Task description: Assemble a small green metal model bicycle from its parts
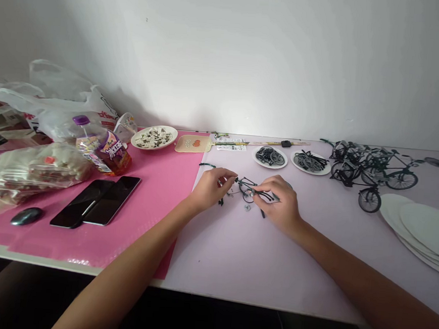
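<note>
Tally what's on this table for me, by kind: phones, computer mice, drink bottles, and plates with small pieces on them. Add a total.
Phones: 2
Computer mouse: 1
Drink bottle: 1
Plates with small pieces: 3
Total: 7

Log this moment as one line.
left hand: at bicycle parts | right hand: at bicycle parts | plates of wheels: behind hands | phones: left, on pink mat

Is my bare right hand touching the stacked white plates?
Apart. The head view shows pale tabletop between your right hand and the stacked white plates.
</note>
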Demonstrator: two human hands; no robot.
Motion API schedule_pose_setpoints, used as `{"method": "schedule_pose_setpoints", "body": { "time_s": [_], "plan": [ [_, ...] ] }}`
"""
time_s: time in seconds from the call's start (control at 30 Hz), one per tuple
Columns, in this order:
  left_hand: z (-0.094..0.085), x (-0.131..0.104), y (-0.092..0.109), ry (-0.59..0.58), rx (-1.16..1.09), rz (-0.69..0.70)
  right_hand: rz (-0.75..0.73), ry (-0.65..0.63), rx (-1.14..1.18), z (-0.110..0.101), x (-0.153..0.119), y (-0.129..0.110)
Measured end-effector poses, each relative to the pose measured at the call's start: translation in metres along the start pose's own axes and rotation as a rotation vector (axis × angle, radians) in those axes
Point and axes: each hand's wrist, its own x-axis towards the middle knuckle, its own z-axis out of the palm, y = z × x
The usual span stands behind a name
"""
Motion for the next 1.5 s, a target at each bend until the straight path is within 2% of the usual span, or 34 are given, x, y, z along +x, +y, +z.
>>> {"method": "schedule_pose_setpoints", "body": {
  "time_s": [0.33, 0.6, 0.9, 1.07, 1.5],
  "plan": [
    [0.001, -0.002, 0.005, -0.006, 0.002, 0.051, -0.020, -0.004, -0.001, 0.002, -0.001, 0.000],
    [0.005, -0.002, -0.001, 0.005, -0.004, 0.092, -0.003, -0.013, -0.018, 0.000, 0.000, 0.000],
    [-0.001, -0.002, -0.007, -0.037, 0.171, 0.188, 0.019, -0.023, 0.012, 0.002, -0.002, 0.002],
    [-0.001, -0.002, -0.004, -0.061, 0.278, 0.202, 0.010, -0.014, 0.005, 0.002, -0.002, 0.002],
    [0.002, -0.003, -0.007, -0.106, 0.361, 0.184, 0.005, -0.032, 0.047, 0.003, -0.003, 0.002]
  ]
}}
